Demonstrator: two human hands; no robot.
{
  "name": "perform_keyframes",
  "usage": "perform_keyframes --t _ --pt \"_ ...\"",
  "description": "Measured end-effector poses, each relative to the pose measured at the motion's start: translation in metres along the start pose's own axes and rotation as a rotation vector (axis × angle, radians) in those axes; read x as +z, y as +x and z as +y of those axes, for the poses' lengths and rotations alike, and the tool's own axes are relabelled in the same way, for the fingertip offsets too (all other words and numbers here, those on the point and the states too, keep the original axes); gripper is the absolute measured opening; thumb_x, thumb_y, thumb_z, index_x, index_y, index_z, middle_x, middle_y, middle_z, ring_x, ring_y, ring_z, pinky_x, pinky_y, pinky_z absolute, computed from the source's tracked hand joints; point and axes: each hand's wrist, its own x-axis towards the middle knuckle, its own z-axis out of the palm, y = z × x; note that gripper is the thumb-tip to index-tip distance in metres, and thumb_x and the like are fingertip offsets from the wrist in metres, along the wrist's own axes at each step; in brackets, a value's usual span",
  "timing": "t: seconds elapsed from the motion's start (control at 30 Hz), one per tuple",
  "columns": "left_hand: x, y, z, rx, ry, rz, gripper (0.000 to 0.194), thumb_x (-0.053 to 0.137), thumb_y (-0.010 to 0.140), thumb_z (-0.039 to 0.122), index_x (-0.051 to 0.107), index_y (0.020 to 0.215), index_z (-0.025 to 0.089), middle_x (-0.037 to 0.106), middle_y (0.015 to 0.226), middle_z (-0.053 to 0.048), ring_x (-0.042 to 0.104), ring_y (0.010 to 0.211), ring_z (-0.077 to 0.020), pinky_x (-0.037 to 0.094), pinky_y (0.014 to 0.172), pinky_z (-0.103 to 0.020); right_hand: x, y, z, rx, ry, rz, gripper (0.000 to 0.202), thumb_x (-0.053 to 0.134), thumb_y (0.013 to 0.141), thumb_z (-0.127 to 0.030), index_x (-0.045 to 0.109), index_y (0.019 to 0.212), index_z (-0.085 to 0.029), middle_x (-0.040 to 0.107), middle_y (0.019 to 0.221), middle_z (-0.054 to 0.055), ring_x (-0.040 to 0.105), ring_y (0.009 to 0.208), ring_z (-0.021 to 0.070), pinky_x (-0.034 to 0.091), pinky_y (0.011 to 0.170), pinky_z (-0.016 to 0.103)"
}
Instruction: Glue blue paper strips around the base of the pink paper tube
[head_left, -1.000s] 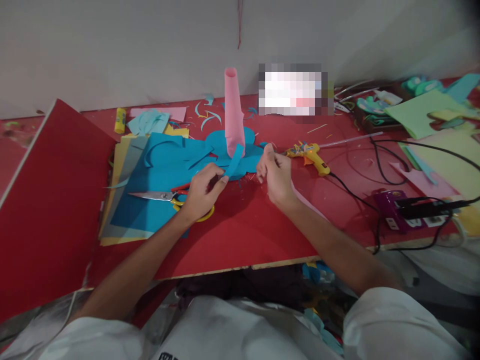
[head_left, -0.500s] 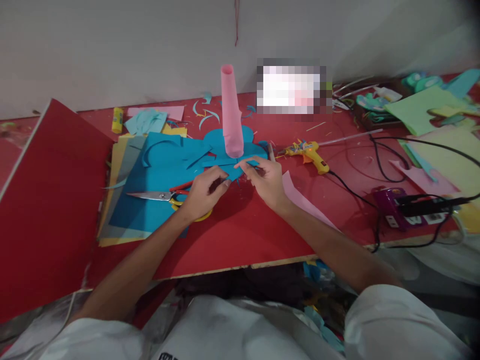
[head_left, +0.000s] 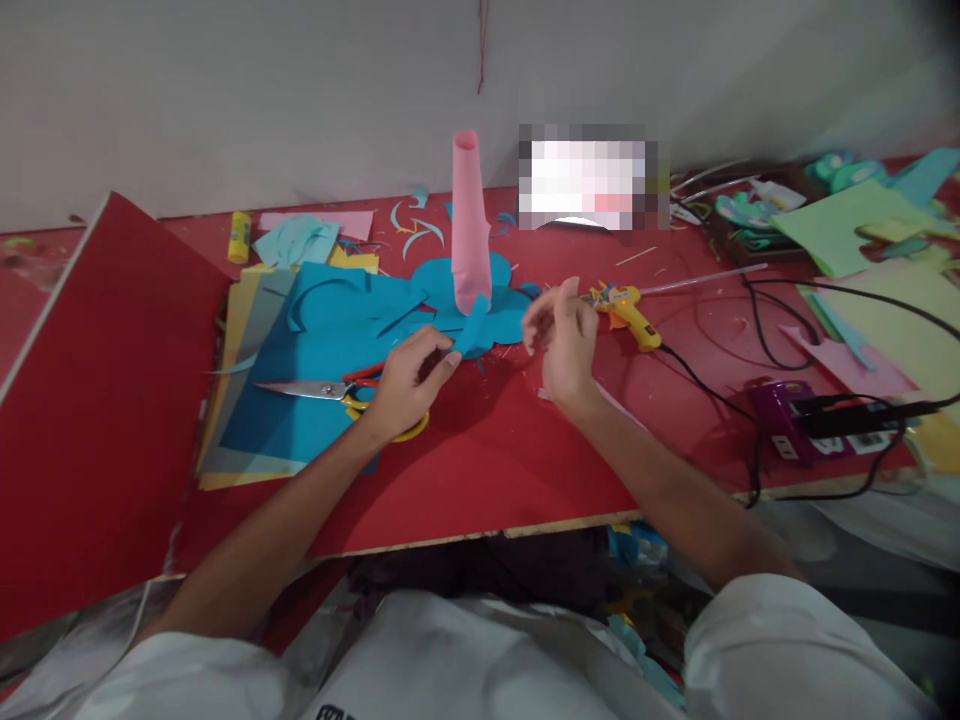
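Observation:
Between the thumb and fingers of my left hand (head_left: 412, 385) is a small blue paper strip (head_left: 473, 328), its free end slanting up to the right. My right hand (head_left: 566, 340) is raised beside the glue gun (head_left: 634, 315), fingers apart and curled, nothing visible in them. A pink paper tube (head_left: 469, 220) stands upright on a scalloped blue paper shape (head_left: 510, 312), just behind the strip. Scissors (head_left: 307, 390) with red and yellow handles lie on blue sheets (head_left: 270, 350), partly under my left hand.
A red board (head_left: 97, 420) leans at the left. A glue stick (head_left: 239, 238) and paper scraps (head_left: 296, 243) lie at the back left. On the right are a purple box (head_left: 784, 420), black cables, a tray of supplies (head_left: 757, 250) and coloured sheets (head_left: 892, 330). A blurred bright rectangle stands behind.
My right hand has moved away from my left, rightward toward the glue gun. The blue strip in my left hand now points up and shows clearly.

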Motion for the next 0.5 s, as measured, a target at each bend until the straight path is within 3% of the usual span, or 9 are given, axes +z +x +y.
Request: perform_keyframes --t 0.1,0.2,0.33,0.5 --pt "0.0 0.0 0.0 0.007 -0.008 0.016 0.023 0.058 0.108 0.036 0.056 0.09 0.022 0.057 0.085 -0.001 0.054 0.079 -0.0171 0.044 0.075 -0.033 0.009 -0.009 0.001 0.106 0.012 -0.197 0.064 0.056 0.093 -0.086 0.066 0.085 -0.024 0.063 0.077 0.0 0.054 0.053 0.0094 0.04 0.041 0.025" --pt "0.0 0.001 0.001 0.017 -0.002 0.0 0.022 0.059 0.108 0.036 0.057 0.091 0.022 0.059 0.087 -0.001 0.056 0.081 -0.0174 0.045 0.077 -0.033 0.016 -0.016 0.004 0.153 -0.005 -0.282 0.056 0.073 0.085 -0.079 0.065 0.089 -0.024 0.061 0.075 -0.003 0.053 0.054 0.0091 0.039 0.041 0.024" --pt "0.001 0.001 0.0 0.017 0.032 -0.034 0.018 0.06 0.107 0.032 0.06 0.093 0.022 0.063 0.088 -0.001 0.058 0.082 -0.0173 0.045 0.078 -0.032 0.016 -0.017 0.005 0.073 -0.035 -0.224 0.05 0.077 0.089 -0.07 0.057 0.078 -0.024 0.054 0.069 -0.005 0.051 0.055 0.0092 0.04 0.046 0.025" --pt "0.001 0.002 0.0 0.007 0.054 -0.064 0.018 0.06 0.106 0.029 0.06 0.09 0.021 0.064 0.087 -0.001 0.058 0.082 -0.0173 0.045 0.078 -0.032 0.009 -0.009 0.007 0.001 -0.063 -0.118 0.042 0.076 0.092 -0.067 0.066 0.088 -0.026 0.062 0.075 -0.003 0.048 0.055 0.0107 0.043 0.05 0.028"
